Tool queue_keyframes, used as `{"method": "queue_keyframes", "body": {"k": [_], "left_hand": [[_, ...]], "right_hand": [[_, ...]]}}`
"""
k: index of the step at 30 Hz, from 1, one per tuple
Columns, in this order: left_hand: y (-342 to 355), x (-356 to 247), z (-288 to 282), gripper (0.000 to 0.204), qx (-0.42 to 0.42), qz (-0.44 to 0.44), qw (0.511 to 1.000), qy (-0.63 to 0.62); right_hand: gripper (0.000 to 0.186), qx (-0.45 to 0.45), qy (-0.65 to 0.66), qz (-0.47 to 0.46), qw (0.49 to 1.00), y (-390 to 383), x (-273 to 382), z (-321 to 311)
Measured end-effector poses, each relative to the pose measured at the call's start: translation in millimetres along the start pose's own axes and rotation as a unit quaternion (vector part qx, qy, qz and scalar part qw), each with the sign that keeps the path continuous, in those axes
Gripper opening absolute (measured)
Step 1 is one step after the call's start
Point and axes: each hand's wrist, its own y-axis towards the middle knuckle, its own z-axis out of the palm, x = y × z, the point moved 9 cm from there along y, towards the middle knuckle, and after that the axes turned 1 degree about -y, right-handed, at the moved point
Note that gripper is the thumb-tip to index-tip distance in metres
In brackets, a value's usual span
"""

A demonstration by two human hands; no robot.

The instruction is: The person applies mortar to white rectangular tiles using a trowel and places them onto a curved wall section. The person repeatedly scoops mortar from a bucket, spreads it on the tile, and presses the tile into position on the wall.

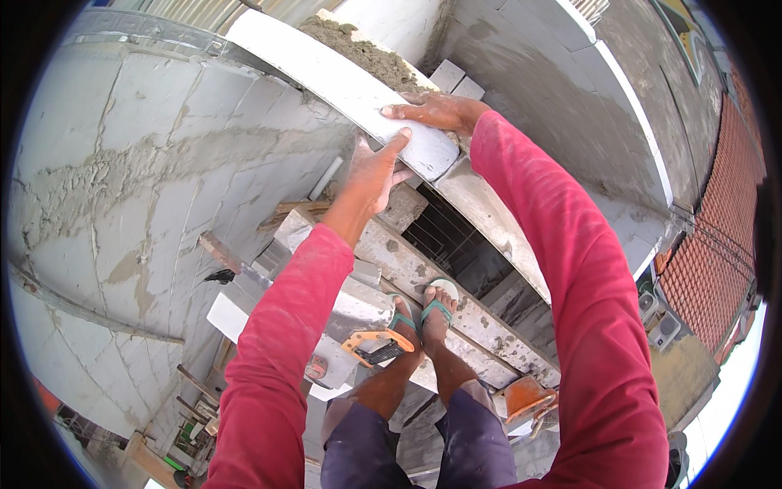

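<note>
A long white block (330, 77) lies along the top of a wall at upper middle, beside a bed of grey wet mortar (362, 49). My right hand (440, 114) grips its right end from the far side, thumb over the white face. My left hand (375, 167) holds the near edge just below, thumb up against the block and some fingers partly hidden under it. A mortar-stained plank ledge (505, 236) runs beneath that end.
I stand in sandals on spattered planks (501, 342) beside a dark opening (444, 240). An orange-handled saw (379, 346), white blocks (236, 314) and an orange trowel-like tool (529, 395) lie near my feet. Block walls (122, 204) rise on both sides; red roof tiles (709, 269) are at right.
</note>
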Motion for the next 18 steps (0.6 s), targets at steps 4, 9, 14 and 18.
{"method": "queue_keyframes", "body": {"k": [4, 9, 14, 18], "left_hand": [[3, 4, -5, 0.102, -0.014, -0.006, 1.000, 0.006], [5, 3, -5, 0.103, 0.009, 0.002, 1.000, -0.002], [-1, 11, -17, 0.108, -0.031, -0.009, 0.999, 0.002], [-20, 14, -23, 0.110, -0.046, -0.036, 0.998, 0.009]], "right_hand": [[0.108, 0.000, -0.008, -0.008, 1.000, 5, -3, 0], [0.106, -0.043, -0.012, -0.017, 0.999, 0, 2, -6], [0.102, -0.089, -0.050, -0.041, 0.994, -13, 16, -4], [0.101, -0.109, -0.096, -0.055, 0.988, -30, 15, -9]]}}
